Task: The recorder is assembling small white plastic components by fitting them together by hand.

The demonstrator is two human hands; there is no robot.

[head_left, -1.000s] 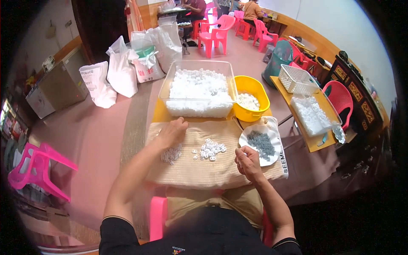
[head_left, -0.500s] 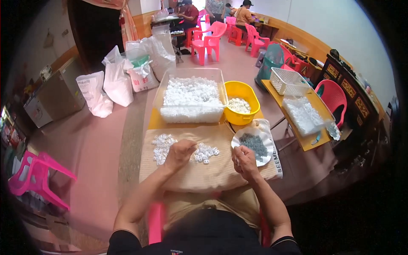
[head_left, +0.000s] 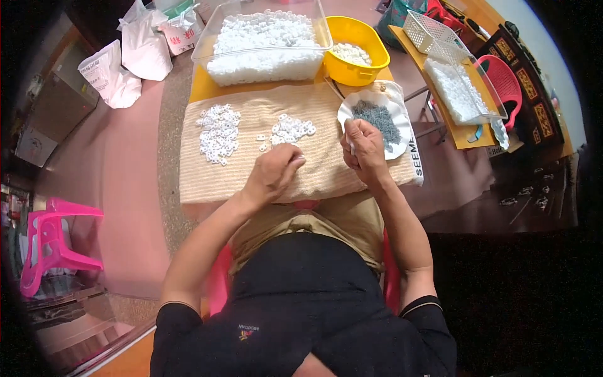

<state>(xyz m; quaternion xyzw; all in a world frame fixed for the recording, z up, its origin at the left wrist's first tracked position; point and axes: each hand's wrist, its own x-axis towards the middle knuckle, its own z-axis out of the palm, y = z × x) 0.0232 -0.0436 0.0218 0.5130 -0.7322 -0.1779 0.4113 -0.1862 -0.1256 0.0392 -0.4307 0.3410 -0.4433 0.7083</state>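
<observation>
My left hand point(head_left: 274, 169) is closed in a pinch just on the near side of a small pile of white two-holed plastic pieces point(head_left: 293, 127). Something pale shows at its fingertips, too small to name. A larger pile of the same pieces point(head_left: 219, 133) lies to the left on the beige ribbed towel point(head_left: 251, 179). My right hand point(head_left: 364, 149) is curled shut at the near left edge of a white fluted plate point(head_left: 397, 149), which holds a heap of small grey-blue parts point(head_left: 380, 121). Whatever sits inside those right fingers is hidden.
Behind the towel stand a clear bin point(head_left: 267, 69) full of white pieces and a yellow tub point(head_left: 355, 66) with cream pieces. A side table point(head_left: 465, 137) at right bears a white basket point(head_left: 419, 32) and another clear bin point(head_left: 457, 91). White sacks point(head_left: 146, 50) and a pink stool point(head_left: 56, 245) are at left.
The view has tipped down toward my lap. My left hand has moved from between the two piles to the near side of the right one. My right hand stays beside the plate, still closed.
</observation>
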